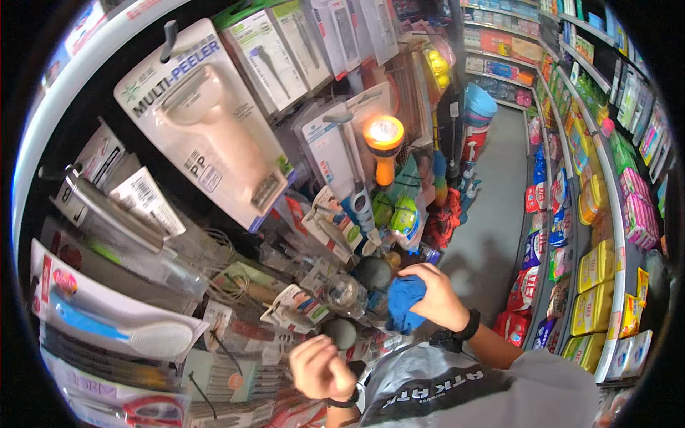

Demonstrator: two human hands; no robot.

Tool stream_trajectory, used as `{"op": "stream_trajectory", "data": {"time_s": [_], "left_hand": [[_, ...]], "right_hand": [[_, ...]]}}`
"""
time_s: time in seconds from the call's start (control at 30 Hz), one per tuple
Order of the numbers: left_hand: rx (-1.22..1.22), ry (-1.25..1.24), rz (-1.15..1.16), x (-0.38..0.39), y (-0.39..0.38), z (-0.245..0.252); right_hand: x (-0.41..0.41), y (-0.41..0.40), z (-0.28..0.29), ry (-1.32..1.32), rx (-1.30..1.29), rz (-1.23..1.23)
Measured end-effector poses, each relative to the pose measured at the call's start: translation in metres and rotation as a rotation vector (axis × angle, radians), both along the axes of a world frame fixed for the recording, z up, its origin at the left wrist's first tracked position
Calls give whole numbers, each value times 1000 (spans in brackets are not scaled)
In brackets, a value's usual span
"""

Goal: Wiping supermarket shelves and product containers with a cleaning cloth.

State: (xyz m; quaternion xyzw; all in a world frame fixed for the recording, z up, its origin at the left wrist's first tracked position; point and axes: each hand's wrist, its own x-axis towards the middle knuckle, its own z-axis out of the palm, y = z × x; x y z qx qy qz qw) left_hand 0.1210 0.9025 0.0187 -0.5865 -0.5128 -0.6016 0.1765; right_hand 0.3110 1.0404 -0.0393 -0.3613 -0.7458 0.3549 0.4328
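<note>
My right hand (440, 297) holds a crumpled blue cloth (405, 304) in front of my chest. My left hand (322, 367) is raised to its left with the fingers curled; nothing shows in it, though the palm is partly hidden. Before both hands hang packaged kitchen tools: a peeler in a blister pack (219, 128), a blue and white rice paddle (120, 321) and red-handled scissors (152, 409). An orange flashlight (384, 152), lit, stands out among the hanging goods.
Metal display hooks (170, 40) jut from the rack on the left. An aisle floor (495, 176) runs ahead on the right, beside shelves with yellow packs (593, 305) and red bags (527, 289). Blue and red buckets (480, 101) stand further along the aisle.
</note>
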Motion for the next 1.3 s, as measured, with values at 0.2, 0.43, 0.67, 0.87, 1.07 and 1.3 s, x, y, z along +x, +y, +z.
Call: {"op": "stream_trajectory", "data": {"time_s": [0.2, 0.43, 0.67, 0.87, 1.07, 1.3], "left_hand": [[-318, -142, -113, 23, 68, -18], [-310, -295, -44, 23, 104, -35], [-358, -274, -271, 42, 133, -40], [-496, -258, -422, 58, 136, -45], [-523, -275, -342, 66, 138, -57], [-609, -394, -79, 66, 147, -61]], "right_hand": [[68, 30, -35, -165, -226, -57], [127, 59, -81, -138, -252, -394], [139, 80, -63, 600, -525, -457], [146, 90, -64, 1202, -943, -341], [139, 98, -61, 293, -284, -300], [95, 144, 13, 926, -880, 330]]}}
